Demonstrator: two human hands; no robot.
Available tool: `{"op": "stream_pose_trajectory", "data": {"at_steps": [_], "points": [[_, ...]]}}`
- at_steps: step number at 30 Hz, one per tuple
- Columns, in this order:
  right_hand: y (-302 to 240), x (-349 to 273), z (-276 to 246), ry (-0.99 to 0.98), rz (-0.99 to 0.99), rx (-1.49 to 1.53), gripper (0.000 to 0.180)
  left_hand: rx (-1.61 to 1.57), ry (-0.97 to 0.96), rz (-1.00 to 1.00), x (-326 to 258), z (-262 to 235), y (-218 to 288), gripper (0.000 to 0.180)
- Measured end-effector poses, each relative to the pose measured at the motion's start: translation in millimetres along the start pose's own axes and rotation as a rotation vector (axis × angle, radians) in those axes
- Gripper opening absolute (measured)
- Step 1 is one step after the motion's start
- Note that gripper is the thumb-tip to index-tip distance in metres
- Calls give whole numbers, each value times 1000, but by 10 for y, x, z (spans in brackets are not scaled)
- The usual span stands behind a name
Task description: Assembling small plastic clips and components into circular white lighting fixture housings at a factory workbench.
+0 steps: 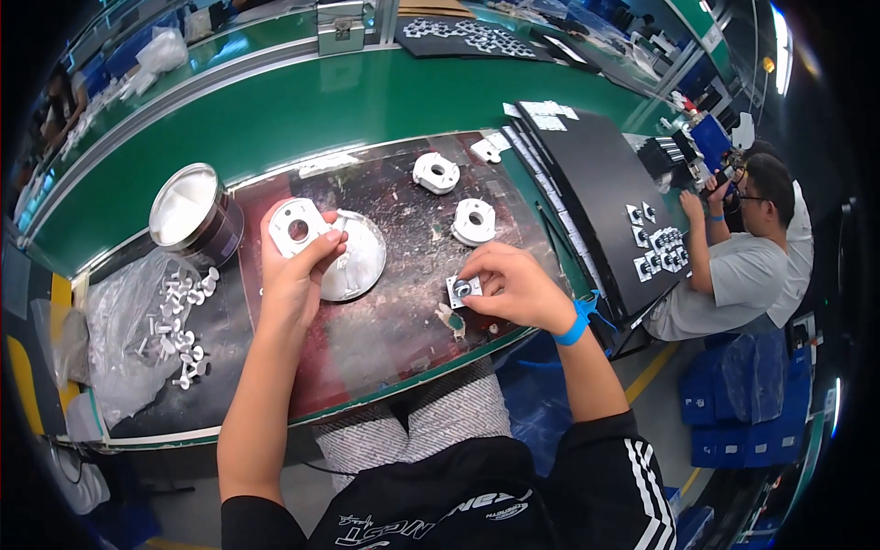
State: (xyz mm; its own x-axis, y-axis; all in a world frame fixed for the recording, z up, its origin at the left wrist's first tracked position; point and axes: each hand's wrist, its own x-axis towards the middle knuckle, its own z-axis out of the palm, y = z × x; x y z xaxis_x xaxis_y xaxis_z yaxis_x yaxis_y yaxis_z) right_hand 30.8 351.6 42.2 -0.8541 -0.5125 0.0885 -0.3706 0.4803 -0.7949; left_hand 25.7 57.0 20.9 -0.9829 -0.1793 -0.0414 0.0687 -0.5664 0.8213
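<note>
My left hand [291,270] is raised above the bench, fingers closed around a white ring-shaped housing [282,220] with a big central hole. Just behind that hand lies a round whitish disc [365,261] on the dark mat. My right hand [518,286] wears a blue wrist strap [576,323] and pinches a small square white plate [453,290] with a dark round centre, low over the mat or touching it; I cannot tell which. Two similar white housings, one farther back [424,170] and one nearer [462,223], lie beyond my right hand.
To the left stand a round tin [220,229] and a clear plastic bag [119,357] beside several loose white mushroom-shaped pieces [192,298]. Stacked black sheets [587,170] carry small parts [662,252] on the right. A person in grey [752,266] works beyond them.
</note>
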Motion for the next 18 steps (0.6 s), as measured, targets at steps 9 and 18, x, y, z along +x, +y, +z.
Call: {"op": "stream_pose_trajectory", "data": {"at_steps": [9,18], "points": [[-81,237,82,-126,-40,-168,32,-24,7,8,6,-31,53,68],[-196,249,88,-149,-53,-206,50,-41,7,-6,-19,-16,74,69]]}}
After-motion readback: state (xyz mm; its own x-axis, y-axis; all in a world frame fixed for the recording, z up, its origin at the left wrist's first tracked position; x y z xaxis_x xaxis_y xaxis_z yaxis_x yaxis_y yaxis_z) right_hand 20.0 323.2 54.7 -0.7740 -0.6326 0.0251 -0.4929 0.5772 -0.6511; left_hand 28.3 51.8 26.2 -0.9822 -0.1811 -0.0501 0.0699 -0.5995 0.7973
